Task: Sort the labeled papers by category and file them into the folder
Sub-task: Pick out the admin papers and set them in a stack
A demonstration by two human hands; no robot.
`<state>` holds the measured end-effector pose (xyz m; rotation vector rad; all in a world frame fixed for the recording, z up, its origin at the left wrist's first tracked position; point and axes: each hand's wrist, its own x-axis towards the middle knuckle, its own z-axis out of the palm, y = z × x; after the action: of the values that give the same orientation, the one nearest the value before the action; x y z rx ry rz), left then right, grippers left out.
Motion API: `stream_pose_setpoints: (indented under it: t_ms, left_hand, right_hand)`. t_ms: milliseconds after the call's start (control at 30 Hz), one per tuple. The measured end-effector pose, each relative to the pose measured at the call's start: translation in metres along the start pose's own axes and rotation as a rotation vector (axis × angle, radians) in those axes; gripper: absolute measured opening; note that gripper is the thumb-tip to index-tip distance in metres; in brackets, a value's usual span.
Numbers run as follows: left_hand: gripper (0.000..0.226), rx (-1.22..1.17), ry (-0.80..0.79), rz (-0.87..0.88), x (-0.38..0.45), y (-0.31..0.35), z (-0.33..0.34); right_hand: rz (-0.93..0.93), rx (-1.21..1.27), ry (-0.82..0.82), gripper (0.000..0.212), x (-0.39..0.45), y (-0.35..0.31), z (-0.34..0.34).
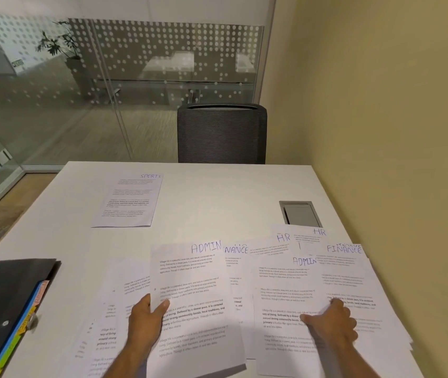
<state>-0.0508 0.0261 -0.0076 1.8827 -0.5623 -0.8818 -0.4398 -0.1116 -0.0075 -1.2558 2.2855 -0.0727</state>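
Head view: left hand (146, 320) pinching ADMIN sheet (194, 304) at its 9 o'clock edge; right hand (332, 323) gripping spread papers (353, 290); folder (4, 309) at 9 o'clock.

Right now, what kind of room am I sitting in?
Most likely a small office meeting room: a frosted-dot glass partition, a mesh-backed office chair at a white table, and a cable hatch set into the tabletop.

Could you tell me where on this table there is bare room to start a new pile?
The table is bare between the SPORTS sheet and the floor box, and left of that sheet, beyond the folder. The near edge is crowded with overlapping ADMIN, HR and FINANCE sheets.
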Motion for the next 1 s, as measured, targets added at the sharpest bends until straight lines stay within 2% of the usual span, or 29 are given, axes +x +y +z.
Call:
stream_pose_setpoints:
  t_ms: [133, 267, 333, 367, 433, 600, 700, 867, 1000]
  left_hand:
    - [0.017, 0.011, 0.004, 0.005, -0.003, 0.004, 0.003]
    - [0.020, 0.023, 0.008, 0.004, -0.005, 0.006, 0.006]
    - [0.022, 0.030, 0.011, -0.003, -0.006, 0.007, 0.006]
    - [0.022, 0.037, 0.009, -0.007, -0.005, 0.006, 0.006]
    - [0.023, 0.042, 0.007, -0.015, -0.005, 0.006, 0.005]
    - [0.022, 0.050, 0.025, -0.012, -0.004, 0.009, 0.004]
    - [0.022, 0.073, 0.041, -0.009, -0.002, 0.011, 0.002]
    - [0.019, 0.096, 0.074, 0.007, -0.004, 0.018, -0.001]
    - [0.014, 0.084, 0.089, 0.019, -0.008, 0.027, -0.001]
  right_hand:
    - [0.000, 0.034, 0.010, 0.095, 0.003, -0.003, -0.003]
    - [-0.103, -0.026, 0.106, 0.051, 0.004, 0.002, -0.003]
    - [-0.151, 0.060, 0.143, 0.021, 0.004, 0.005, -0.004]
    - [-0.159, 0.130, 0.139, 0.014, 0.003, 0.007, -0.005]
    - [-0.170, 0.210, 0.133, 0.014, 0.003, 0.009, -0.008]
    - [-0.222, 0.157, 0.142, 0.012, 0.005, 0.010, -0.016]
    - [-0.274, 0.181, 0.225, 0.024, 0.008, 0.014, -0.023]
    - [-0.378, 0.598, 0.245, 0.015, 0.002, 0.003, -0.056]
    - [-0.288, 0.996, 0.025, 0.008, 0.004, -0.021, -0.077]
